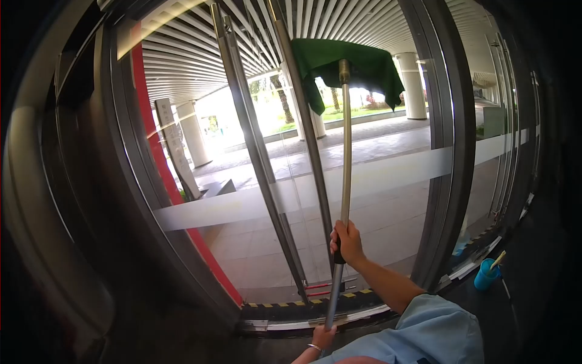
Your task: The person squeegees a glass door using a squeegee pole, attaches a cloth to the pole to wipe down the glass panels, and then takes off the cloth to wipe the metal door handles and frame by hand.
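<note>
A long metal pole [347, 145] rises in front of the glass doors, with a dark green cloth [364, 57] draped over its top end. The cloth lies up against the upper part of the right glass pane. My right hand [347, 241] is wrapped around the middle of the pole at its dark grip. Lower down, my left hand [324, 335], with a bracelet on the wrist, is closed round the bottom part of the pole. What supports the cloth at the top is mostly hidden under it.
Long vertical door handles [257, 151] stand close left of the pole. Red bars [318, 285] sit low between the doors. A dark door frame [461, 145] is on the right. On the floor stands a blue bucket [487, 276] with a stick-like handle [498, 259] poking out.
</note>
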Available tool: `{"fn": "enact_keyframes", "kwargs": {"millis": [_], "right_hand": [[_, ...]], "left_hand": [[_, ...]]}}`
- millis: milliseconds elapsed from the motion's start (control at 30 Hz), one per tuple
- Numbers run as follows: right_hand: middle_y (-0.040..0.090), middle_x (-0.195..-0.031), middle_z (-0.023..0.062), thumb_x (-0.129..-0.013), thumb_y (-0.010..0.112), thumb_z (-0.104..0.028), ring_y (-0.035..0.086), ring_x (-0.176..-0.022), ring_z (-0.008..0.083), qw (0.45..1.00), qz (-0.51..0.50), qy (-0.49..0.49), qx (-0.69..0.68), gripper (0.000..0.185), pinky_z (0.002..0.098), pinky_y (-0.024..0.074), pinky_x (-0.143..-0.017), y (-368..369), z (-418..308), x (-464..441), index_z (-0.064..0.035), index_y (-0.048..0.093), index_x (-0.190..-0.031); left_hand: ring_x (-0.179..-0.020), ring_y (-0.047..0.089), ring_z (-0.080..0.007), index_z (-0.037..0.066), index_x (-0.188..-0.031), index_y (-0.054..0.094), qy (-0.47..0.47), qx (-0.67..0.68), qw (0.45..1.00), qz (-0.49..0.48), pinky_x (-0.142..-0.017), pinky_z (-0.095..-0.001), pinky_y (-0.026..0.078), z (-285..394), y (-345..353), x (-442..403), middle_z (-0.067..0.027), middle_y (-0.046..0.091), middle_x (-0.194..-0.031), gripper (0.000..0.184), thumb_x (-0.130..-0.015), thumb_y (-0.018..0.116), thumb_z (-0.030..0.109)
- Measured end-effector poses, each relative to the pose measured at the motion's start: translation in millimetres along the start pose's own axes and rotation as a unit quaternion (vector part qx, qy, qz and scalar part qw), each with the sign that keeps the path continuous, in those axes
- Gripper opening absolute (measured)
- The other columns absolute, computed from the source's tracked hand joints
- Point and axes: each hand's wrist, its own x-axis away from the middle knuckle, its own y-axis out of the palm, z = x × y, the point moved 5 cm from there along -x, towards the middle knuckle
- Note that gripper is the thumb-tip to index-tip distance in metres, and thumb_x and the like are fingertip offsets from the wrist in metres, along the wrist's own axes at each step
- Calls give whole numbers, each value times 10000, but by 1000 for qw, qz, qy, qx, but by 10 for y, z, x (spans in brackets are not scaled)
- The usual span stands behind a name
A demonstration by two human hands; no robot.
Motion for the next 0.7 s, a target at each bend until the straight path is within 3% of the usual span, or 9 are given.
{"fn": "enact_keyframes", "kwargs": {"millis": [233, 333, 433, 500, 700], "right_hand": [[467, -664, 49, -1000, 433, -267, 482, -467, 122, 995, -90, -1, -47, 242, 284, 436, -432, 635, -77, 468, -64, 398, -873], [472, -663, 52, -1003, 423, -260, 483, -476, 133, 985, -161, 44, -48, 236, 297, 440, -441, 939, 79, 605, -66, 410, -868], [478, -656, 44, -1005, 421, -256, 493, -492, 129, 958, -257, 86, -91, 230, 291, 446, -465, 1351, 145, 740, -65, 423, -878], [481, -648, 37, -1006, 421, -256, 501, -506, 124, 933, -325, 108, -111, 231, 287, 453, -484, 1632, 192, 832, -60, 435, -884], [476, -649, 30, -1006, 413, -309, 495, -499, 104, 953, -279, 103, -65, 293, 262, 433, -470, 1758, 234, 446, -37, 455, -907]], "left_hand": [[-580, 637, -346, -21, -642, 597, 64, -34, 990, 118, -552, -410, 471, 85, -538, 495, -190, 585, -572, 379, -793, 658, 321], [-587, 634, -357, -14, -630, 597, 30, -17, 985, 168, -546, -414, 468, -3, -648, 650, -199, 578, -566, 353, -799, 656, 290], [-453, 559, -249, -27, -561, 533, 13, 0, 969, 248, -475, -412, 396, -174, -666, 801, -177, 497, -478, 371, -801, 664, 224], [-451, 560, -265, -25, -562, 529, -15, 52, 961, 272, -471, -424, 382, -251, -687, 819, -181, 488, -475, 360, -810, 653, 205], [-460, 552, -331, -14, -573, 536, 21, 20, 944, 329, -459, -436, 374, 113, -782, 841, -189, 497, -484, 351, -826, 650, 199]]}}
